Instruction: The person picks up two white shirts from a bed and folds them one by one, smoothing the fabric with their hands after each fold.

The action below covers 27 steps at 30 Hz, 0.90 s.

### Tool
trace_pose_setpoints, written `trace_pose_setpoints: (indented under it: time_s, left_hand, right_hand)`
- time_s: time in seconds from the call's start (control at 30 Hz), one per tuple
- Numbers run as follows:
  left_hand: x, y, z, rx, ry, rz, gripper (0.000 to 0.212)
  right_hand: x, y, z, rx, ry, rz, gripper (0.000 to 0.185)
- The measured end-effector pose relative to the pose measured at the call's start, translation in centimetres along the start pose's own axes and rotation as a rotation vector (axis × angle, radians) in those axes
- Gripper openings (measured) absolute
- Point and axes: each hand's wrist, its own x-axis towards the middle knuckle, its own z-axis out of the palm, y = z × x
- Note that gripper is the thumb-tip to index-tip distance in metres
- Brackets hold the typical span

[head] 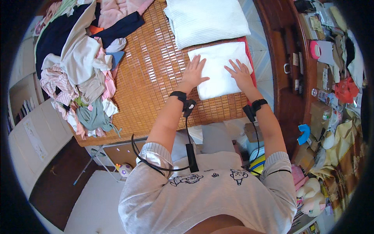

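Note:
A white folded cloth [220, 71] lies flat on the bamboo mat [140, 84] near its right edge. My left hand [192, 73] rests on the cloth's left side, fingers spread. On its right side lies my right hand [239, 74], palm down with the fingers apart. Neither hand grips anything. Just beyond the cloth sits a larger folded white ribbed textile [209, 22]. Black straps with small cabled devices circle both of my wrists.
A heap of loose clothes [81, 61] covers the mat's left part. A red strip [252, 58] runs along the mat's right edge. Tiled floor [261, 58] separates it from a dark wooden cabinet [289, 108]. Cardboard boxes and bags crowd the far right.

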Motion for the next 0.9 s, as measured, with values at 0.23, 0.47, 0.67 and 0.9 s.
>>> trace_pose_setpoints:
  time_s: [0.23, 0.47, 0.67, 0.9]
  left_hand:
    - [-8.5, -2.9, -3.1, -0.236, -0.087, 0.008, 0.06]
    - [-27.2, -7.6, -1.6, -0.506, -0.334, -0.535, 0.069]
    - [-40.6, -7.6, -1.8, -0.422, -0.4, -0.852, 0.068]
    - [-46.3, -9.3, -3.7, -0.422, -0.34, -0.93, 0.045]
  right_hand:
    - [-5.2, 0.1, 0.6, -0.044, -0.078, -0.105, 0.044]
    - [-10.0, -3.2, 0.8, -0.144, -0.113, -0.149, 0.05]
    - [-8.3, -8.1, -6.6, 0.159, -0.907, -0.079, 0.023]
    - [-9.3, -9.0, -3.3, 0.088, -0.686, 0.013, 0.023]
